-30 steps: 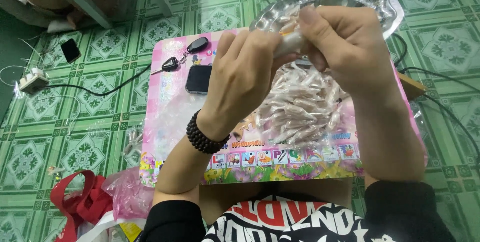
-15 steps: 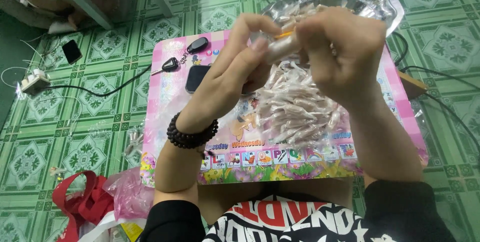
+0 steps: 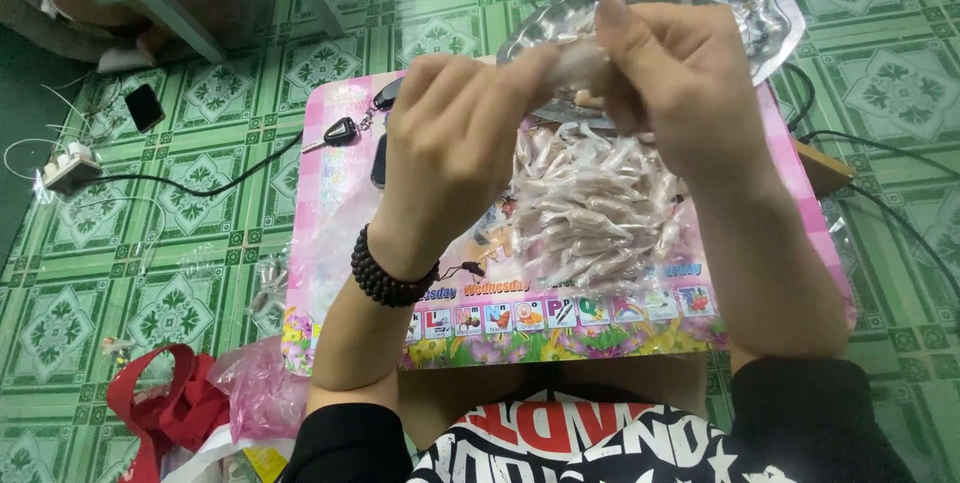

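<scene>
Above the pink pictured board (image 3: pixel 330 243), both hands pinch one small pale plastic-wrapped piece (image 3: pixel 578 65): the left hand (image 3: pixel 455 158) grips its left end, the right hand (image 3: pixel 690 93) its right. Gripping close together would likely give better control. Beneath them, a clear plastic bag (image 3: pixel 595 213) holds many similar pieces; the far silver oval tray (image 3: pixel 770 18) holds a few more.

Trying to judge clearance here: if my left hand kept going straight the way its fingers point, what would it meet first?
The left hand points toward the right hand, so it would most likely meet the small pale piece pinched between them, then those fingers. Depth is hard to judge.
</scene>
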